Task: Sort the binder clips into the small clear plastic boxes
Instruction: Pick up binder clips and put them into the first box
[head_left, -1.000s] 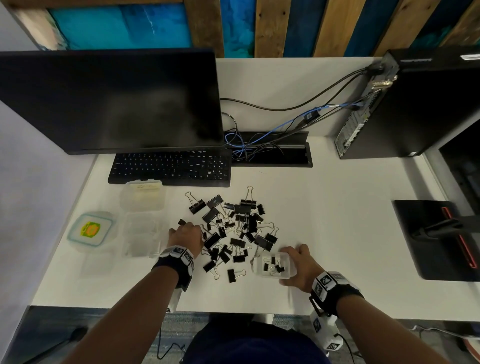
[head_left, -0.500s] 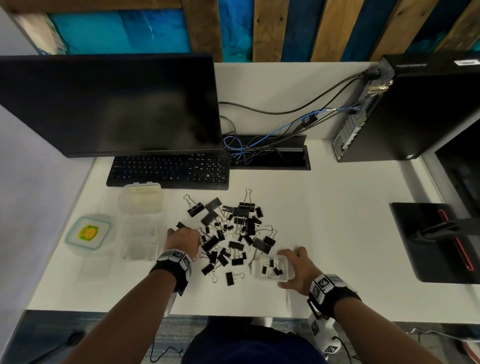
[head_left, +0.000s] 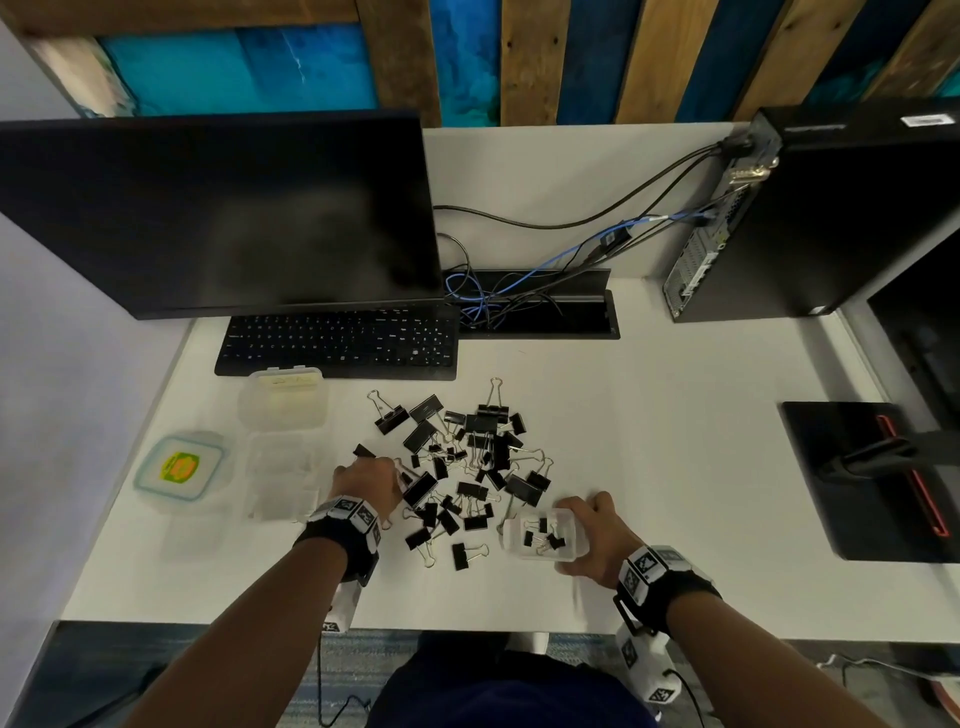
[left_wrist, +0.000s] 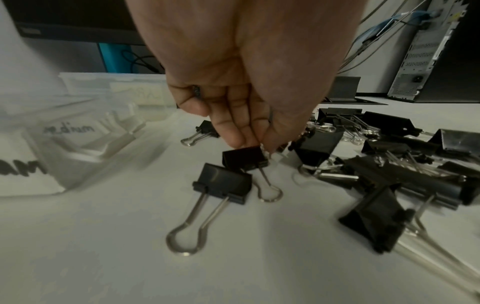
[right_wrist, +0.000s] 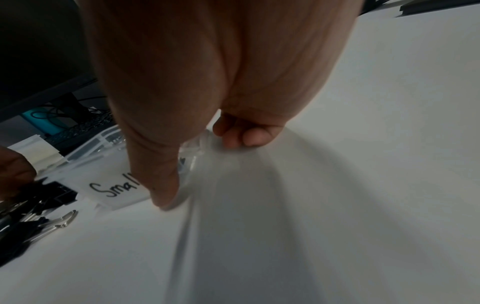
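Note:
A heap of black binder clips (head_left: 467, 467) in mixed sizes lies on the white desk (head_left: 649, 441). My left hand (head_left: 363, 483) is at the heap's left edge, fingers curled down. In the left wrist view its fingertips pinch a small binder clip (left_wrist: 245, 158) that still touches the desk, and a bit of black (left_wrist: 195, 90) shows between thumb and fingers. My right hand (head_left: 582, 540) grips a small clear box (head_left: 545, 532) with several small clips in it. Its paper label (right_wrist: 114, 189) reads "Small". The thumb (right_wrist: 161, 185) presses the label side, and the fingers wrap the far side.
Left of the heap stand two more clear boxes, one labelled medium (head_left: 280, 483) and one behind it (head_left: 283, 400). A lid with a green and yellow sticker (head_left: 179, 467) lies further left. Keyboard (head_left: 337, 343) and monitor (head_left: 218, 218) stand behind, a computer tower (head_left: 831, 218) at the back right.
Almost nothing differs. The head view has shifted a little; my left hand stays at the heap's left edge and my right hand keeps its hold on the small box.

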